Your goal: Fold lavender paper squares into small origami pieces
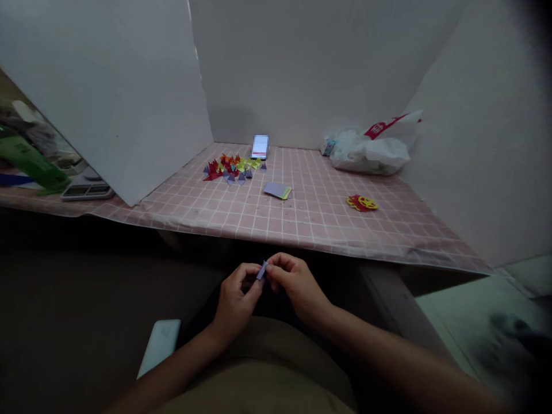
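Observation:
A small folded piece of purple paper (261, 270) is pinched between my two hands, above my lap and in front of the table edge. My left hand (238, 296) grips its lower left side between thumb and fingers. With thumb and forefinger, my right hand (297, 284) pinches its upper right end. Beyond them on the table lies a stack of paper sheets (277, 190), purple on top with yellow-green showing beneath. Farther back to the left is a pile of small folded paper pieces (230, 167) in red, orange, yellow and purple.
A phone (260, 146) leans upright at the back of the pink tiled tabletop (215, 215). White plastic bags (368, 149) sit at the back right, with red and yellow cut-out shapes (362, 203) nearer. At left are a scale (88, 190) and a panel (129, 103). A white box-like object (160, 345) lies beside my left forearm.

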